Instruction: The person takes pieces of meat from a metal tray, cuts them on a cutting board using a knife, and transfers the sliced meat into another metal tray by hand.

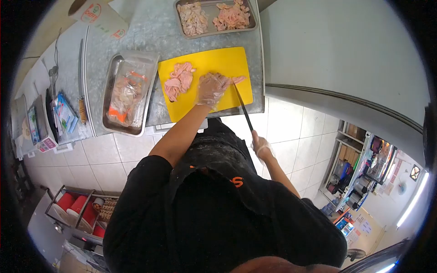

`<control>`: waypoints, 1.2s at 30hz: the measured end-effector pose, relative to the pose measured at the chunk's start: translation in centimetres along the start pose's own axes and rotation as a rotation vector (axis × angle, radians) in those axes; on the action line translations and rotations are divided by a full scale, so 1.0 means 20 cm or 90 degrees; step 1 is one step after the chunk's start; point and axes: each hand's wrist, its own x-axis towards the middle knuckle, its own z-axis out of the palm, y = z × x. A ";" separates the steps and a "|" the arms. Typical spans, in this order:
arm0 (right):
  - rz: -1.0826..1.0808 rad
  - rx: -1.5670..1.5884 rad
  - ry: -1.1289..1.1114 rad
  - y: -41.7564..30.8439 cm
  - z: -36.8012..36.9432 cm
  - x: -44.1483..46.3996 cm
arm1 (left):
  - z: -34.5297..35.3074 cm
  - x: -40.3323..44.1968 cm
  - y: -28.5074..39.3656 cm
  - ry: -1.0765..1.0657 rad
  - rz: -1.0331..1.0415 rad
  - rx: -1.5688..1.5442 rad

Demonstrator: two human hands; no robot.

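Note:
In a clear plastic glove, my left hand [212,88] presses down on a strip of raw pink meat [237,80] on the yellow cutting board [205,59]. My right hand [261,148], also gloved, is closed around the handle of a long knife [244,109]. The blade's tip end lies at the meat, just right of my left fingers. A pile of raw meat pieces [179,81] sits on the left part of the board. How far my left fingers curl around the meat is partly hidden by the glove.
Left of the board, a metal tray [106,113] holds a plastic bag of meat [127,93]. Behind, another metal tray [207,34] carries two heaps of cut meat. A paper roll [102,20] and a wooden-handled long tool [82,109] lie further left. A grey appliance [337,54] stands right.

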 end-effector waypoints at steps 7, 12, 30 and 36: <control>-0.410 -0.049 0.248 -0.14 0.05 0.23 | -0.10 -0.11 -0.09 0.123 0.024 -0.212; -0.367 -0.116 0.158 -0.56 -0.08 0.39 | -0.10 -0.12 -0.12 -0.009 0.027 -0.116; -0.388 -0.170 0.133 -0.26 0.08 0.35 | -0.09 -0.12 -0.13 -0.003 0.009 -0.075; -0.285 -0.065 0.086 -0.20 0.07 0.25 | -0.08 -0.12 -0.13 -0.036 0.003 -0.066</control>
